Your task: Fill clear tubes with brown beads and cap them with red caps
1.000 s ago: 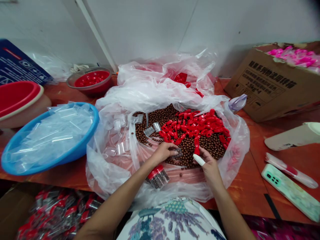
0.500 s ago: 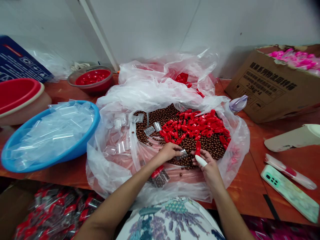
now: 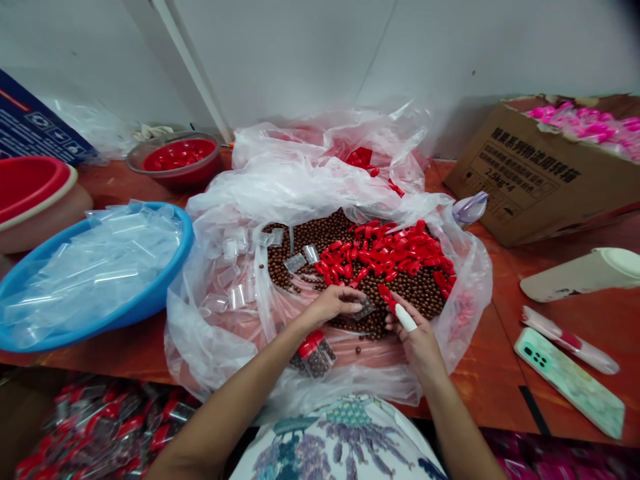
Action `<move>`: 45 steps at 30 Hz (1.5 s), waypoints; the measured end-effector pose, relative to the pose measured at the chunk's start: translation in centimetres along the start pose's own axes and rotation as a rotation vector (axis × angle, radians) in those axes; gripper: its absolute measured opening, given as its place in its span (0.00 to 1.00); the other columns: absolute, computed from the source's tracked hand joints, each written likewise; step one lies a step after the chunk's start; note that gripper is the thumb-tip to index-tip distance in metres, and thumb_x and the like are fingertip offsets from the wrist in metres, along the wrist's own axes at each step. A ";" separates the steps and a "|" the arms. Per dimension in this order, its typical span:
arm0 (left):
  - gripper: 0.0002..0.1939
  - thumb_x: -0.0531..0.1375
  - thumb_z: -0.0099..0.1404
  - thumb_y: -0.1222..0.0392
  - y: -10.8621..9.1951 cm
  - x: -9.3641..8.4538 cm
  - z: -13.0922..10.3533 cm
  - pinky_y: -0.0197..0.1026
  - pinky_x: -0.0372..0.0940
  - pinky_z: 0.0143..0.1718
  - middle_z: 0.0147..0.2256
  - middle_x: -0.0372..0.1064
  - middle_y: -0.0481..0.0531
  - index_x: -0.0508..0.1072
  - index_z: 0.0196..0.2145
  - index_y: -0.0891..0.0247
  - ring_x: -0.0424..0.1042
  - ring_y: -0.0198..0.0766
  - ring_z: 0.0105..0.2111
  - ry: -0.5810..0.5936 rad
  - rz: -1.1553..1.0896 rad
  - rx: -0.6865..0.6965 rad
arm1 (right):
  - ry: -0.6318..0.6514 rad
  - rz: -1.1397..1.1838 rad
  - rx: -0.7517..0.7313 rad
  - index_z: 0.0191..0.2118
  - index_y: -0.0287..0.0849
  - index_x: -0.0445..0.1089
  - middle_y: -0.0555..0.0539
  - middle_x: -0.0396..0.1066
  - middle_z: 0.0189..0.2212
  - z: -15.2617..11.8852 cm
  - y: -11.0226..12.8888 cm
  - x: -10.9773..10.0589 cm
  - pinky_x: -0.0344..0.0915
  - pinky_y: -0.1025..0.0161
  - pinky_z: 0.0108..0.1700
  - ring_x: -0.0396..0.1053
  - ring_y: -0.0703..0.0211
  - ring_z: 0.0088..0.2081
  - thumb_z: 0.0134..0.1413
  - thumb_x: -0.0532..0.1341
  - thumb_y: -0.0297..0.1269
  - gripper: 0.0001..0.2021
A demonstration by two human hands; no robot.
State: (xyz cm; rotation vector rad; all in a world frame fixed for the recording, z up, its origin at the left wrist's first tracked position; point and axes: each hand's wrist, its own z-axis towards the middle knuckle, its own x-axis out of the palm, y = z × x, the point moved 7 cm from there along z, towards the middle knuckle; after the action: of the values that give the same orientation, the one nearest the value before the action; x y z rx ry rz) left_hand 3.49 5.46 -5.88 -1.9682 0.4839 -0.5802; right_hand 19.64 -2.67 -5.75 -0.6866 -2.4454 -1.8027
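Fingers of my left hand [image 3: 337,305] pinch a small clear plastic container [image 3: 363,308] over the brown balls [image 3: 320,232]. In my right hand [image 3: 411,328], with a white cover on one finger, is a red plastic piece [image 3: 387,297], tilted up to the left. Many red pieces [image 3: 385,250] lie heaped on the balls inside a large clear plastic bag [image 3: 470,293]. A filled container with a red top [image 3: 316,353] rests below my left hand. More clear containers [image 3: 237,296] lie on the bag's left side.
At the left are a blue basin [image 3: 187,240] of clear sleeves and a red basin [image 3: 65,180]. A bowl of red pieces [image 3: 215,160] stands behind. On the right are a cardboard box [image 3: 525,180], a cup [image 3: 570,277] and a phone [image 3: 575,383].
The red piece in my right hand has turned from upright to tilted left. My left hand keeps hold of the clear container. The whole view has shifted slightly.
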 end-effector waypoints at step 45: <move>0.19 0.66 0.50 0.59 -0.2 0.7 -5.1 0.40 0.61 0.46 0.40 0.73 0.55 0.75 0.41 0.67 0.70 0.39 0.39 -0.094 -0.161 0.096 | 0.120 -0.235 -0.161 0.43 0.48 0.72 0.49 0.73 0.41 -0.7 2.7 4.6 0.63 0.54 0.50 0.69 0.54 0.44 0.39 0.68 0.39 0.20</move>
State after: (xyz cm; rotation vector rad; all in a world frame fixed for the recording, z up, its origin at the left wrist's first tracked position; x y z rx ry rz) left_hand 1.09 1.57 -3.58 -1.9439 0.2366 -0.5967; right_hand 16.35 -1.16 -1.81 -0.2954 -2.4086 -2.0735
